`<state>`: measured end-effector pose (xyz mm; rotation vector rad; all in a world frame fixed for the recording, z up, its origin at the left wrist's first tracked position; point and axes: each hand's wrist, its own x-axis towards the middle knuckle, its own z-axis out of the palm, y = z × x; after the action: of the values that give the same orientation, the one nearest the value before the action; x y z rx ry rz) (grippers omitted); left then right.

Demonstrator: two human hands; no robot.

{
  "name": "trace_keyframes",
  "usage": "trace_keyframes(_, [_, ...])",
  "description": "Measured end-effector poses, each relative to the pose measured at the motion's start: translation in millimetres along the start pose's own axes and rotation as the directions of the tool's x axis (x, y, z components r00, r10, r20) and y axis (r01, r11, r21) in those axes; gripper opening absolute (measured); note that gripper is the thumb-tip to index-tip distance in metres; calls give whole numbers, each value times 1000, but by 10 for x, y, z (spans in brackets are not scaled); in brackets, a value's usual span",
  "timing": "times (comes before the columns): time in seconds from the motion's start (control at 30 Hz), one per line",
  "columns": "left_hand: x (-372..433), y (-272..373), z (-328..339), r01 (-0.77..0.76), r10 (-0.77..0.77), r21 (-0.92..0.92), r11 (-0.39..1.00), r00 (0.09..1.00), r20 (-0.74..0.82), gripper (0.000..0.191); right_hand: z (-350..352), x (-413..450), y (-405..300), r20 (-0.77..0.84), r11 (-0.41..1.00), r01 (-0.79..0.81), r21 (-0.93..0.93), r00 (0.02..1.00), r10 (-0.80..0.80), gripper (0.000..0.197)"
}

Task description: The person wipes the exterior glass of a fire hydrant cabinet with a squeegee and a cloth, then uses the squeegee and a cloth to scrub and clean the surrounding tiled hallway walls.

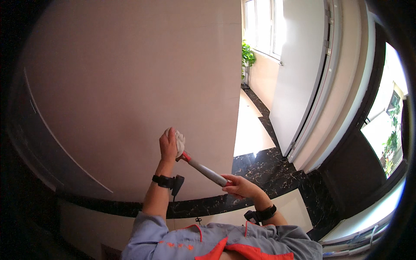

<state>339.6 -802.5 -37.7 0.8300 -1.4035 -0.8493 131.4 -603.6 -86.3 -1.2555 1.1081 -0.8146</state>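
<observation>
My left hand (168, 144) is closed around a bunched off-white cloth (180, 143) in front of the pale wall (113, 81). From just below the cloth runs the grey and red handle (208, 172) of a long-handled tool, perhaps a scraper. Its head is mostly hidden by the cloth and my left hand, so its exact kind is unclear. At the lower end of the handle, my right hand (242, 186) grips the red tip between thumb and fingers. The tool slants up and leftward between both hands.
A pale door (299, 71) stands ajar at right, with a window (263, 26) and a green potted plant (247, 55) beyond. Black marbled tile (260, 165) edges the floor. A dark-framed opening (351, 175) lies far right, a dark panel (42, 136) at left.
</observation>
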Motion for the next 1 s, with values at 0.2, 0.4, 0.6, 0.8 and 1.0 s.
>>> trace_keyframes(0.2, [426, -4, -620, 122, -290, -524, 843, 923, -252, 38, -179, -102, 167, -22, 973, 146, 177, 989, -144, 46])
trace_keyframes(0.4, [-381, 190, -76, 294, -283, -131, 947, 954, 94, 19, -160, 210, -323, -248, 869, 388, 306, 914, -321, 37])
trace_keyframes(0.6, [-1103, 450, 434, 129, -78, -88, 988, 896, 436, 35, -11, 705, -753, -371, 703, 622, 346, 779, -506, 35])
trace_keyframes(0.8, [-931, 535, 394, 217, -63, -259, 941, 866, 496, 52, 179, 750, -881, -344, 751, 653, -100, 686, -642, 37])
trace_keyframes(1.0, [-1014, 604, 440, 102, 20, -333, 937, 938, 345, 52, 197, 774, -768, -248, 633, 740, -225, 585, -772, 40])
